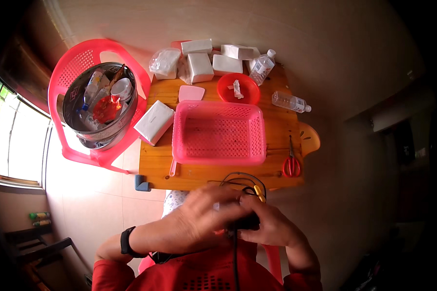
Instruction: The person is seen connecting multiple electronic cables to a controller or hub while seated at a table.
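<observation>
My left hand (204, 214), blurred, reaches across to a dark object (249, 221) in front of my chest. My right hand (267, 222) grips this object, mostly hidden by the fingers. A black cable (235, 258) hangs down from it, and a thin dark cable loop with a yellow clip (259, 193) rises above the hands near the table edge. Whether my left hand holds anything is unclear. Before me on the wooden table (204, 182) lies a pink plastic basket (218, 160), its inside bare. A pink handle (173, 168) sticks out at its lower left.
Red-handled scissors (291, 166) lie at the right. Beyond the basket are a red plate (224, 89), plastic bottles (289, 101) and several white tissue packs (200, 67); another pack (154, 122) sits left. A filled metal tub (111, 140) stands on a pink chair (54, 105).
</observation>
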The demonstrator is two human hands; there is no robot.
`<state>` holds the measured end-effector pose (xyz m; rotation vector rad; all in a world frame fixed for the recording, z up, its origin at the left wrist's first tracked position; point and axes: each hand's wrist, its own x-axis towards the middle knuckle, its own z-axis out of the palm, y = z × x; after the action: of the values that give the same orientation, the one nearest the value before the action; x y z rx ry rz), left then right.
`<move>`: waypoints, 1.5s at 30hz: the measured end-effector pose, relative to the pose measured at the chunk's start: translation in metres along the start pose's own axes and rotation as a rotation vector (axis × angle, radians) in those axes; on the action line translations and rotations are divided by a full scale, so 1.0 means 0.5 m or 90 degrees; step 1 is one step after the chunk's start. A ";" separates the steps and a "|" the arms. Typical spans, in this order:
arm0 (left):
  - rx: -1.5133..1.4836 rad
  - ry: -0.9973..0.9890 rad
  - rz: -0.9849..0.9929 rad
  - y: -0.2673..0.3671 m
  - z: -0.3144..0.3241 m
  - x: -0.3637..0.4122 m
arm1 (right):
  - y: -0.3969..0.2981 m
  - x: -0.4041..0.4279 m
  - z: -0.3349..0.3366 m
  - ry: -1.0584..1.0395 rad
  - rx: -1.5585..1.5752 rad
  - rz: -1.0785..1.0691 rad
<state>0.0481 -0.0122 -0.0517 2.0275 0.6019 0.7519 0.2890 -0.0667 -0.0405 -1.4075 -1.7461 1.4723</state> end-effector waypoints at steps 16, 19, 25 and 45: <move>0.018 -0.098 0.166 0.025 -0.036 -0.007 | 0.099 -0.146 -0.210 0.229 0.320 -0.302; -0.028 -0.110 0.174 0.026 -0.037 -0.006 | 0.183 -0.226 -0.342 0.616 0.840 -0.414; -0.046 -0.108 0.156 0.024 -0.044 -0.014 | -0.109 -0.137 -0.415 0.186 0.639 -0.464; -0.221 -0.276 0.092 0.020 -0.095 -0.030 | -0.207 -0.057 -0.452 0.346 0.490 -0.361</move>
<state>0.0056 -0.0004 -0.0264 1.8388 0.0692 0.4376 0.4465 0.0183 0.1347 -0.7156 -0.9491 1.1063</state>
